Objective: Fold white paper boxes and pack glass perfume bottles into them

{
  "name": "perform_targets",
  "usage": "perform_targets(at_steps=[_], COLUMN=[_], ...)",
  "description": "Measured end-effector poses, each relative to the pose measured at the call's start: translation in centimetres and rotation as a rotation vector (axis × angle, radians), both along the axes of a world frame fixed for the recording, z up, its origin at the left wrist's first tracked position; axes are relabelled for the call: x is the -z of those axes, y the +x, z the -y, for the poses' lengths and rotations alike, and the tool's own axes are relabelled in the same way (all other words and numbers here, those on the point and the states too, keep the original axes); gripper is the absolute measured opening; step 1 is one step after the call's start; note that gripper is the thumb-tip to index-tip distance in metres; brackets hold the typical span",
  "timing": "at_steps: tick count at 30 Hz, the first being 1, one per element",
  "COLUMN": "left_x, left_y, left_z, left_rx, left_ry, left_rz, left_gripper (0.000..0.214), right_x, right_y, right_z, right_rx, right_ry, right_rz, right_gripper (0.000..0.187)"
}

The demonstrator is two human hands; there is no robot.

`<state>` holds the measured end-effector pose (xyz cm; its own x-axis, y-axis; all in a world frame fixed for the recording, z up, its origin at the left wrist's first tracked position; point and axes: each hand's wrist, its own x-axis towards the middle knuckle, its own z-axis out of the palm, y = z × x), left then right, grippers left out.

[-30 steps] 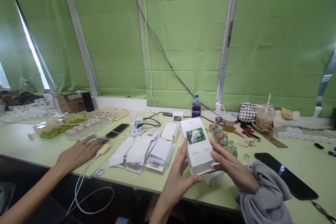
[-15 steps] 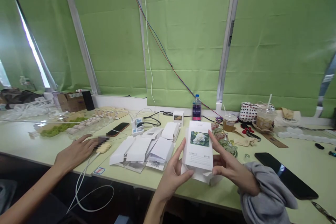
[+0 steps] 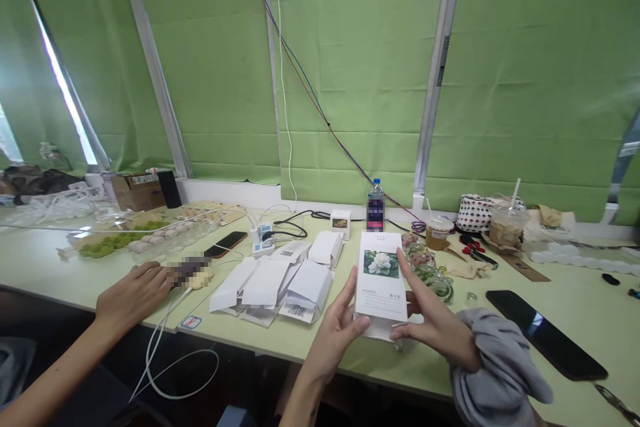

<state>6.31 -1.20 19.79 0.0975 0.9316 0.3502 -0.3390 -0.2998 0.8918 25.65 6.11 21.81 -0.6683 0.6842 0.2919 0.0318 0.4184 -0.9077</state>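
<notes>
Two hands, left hand (image 3: 339, 328) and right hand (image 3: 434, 320), pinch a flattened white carton (image 3: 381, 275) by its side edges, above the near bench (image 3: 500, 347) edge. Fingers closed on it; squeezing evenly should pop it square.

The white box (image 3: 381, 277) is a flat paper box that is not folded up yet. It is tall and thin. Near its top there is a picture of a white flower with green leaves. Under the picture there are small lines of dark writing, too small to read. The box stands almost straight up, with its picture side facing the camera. Its bottom end is just above the green table (image 3: 320, 340), close to the front edge, about in the middle of it. A white flap sticks out at the bottom of the box. It is held on both sides.
</notes>
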Motion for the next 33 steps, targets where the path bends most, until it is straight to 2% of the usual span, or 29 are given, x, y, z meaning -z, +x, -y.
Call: perform_targets(at_steps=[5,8,12,17,20,24,28,33], left_x=[0.1,0.5,0.8,0.4,0.2,0.1,0.4,0.9], left_y=[-0.1,-0.1,-0.2,-0.5,-0.3,0.0,-0.1,-0.6], left_z=[0.1,-0.1,-0.2,0.1,0.2,0.2,0.1,-0.1], left_rx=[0.014,0.0,-0.023,-0.019,-0.023,-0.078,-0.145,-0.186], left_ry=[-0.039,-0.037,-0.052,-0.068,-0.07,-0.015,0.01,-0.01], left_rz=[-0.036,-0.007,0.079,0.087,0.101,0.069,-0.012,-0.071], left_gripper=[0.074,0.068,0.065,0.066,0.065,0.058,0.053,0.041], right_x=[-0.4,-0.6,-0.2,0.4,0.0,-0.8,-0.6,-0.2], right_y=[-0.3,0.0,0.7,1.1,1.0,0.9,0.7,0.4], right_z=[0.4,0.5,-0.1,-1.0,-0.7,-0.1,0.0,-0.1], right_rx=[-0.009,-0.013,0.014,0.028,0.058,0.07,0.081,0.105], right_ry=[-0.06,-0.049,0.075,0.264,0.372,0.478,0.548,0.542], right_rz=[-0.073,-0.031,0.051,-0.011,-0.055,-0.095,-0.056,-0.073], right_gripper=[0.13,0.126,0.114,0.099,0.095,0.071,0.055,0.051])
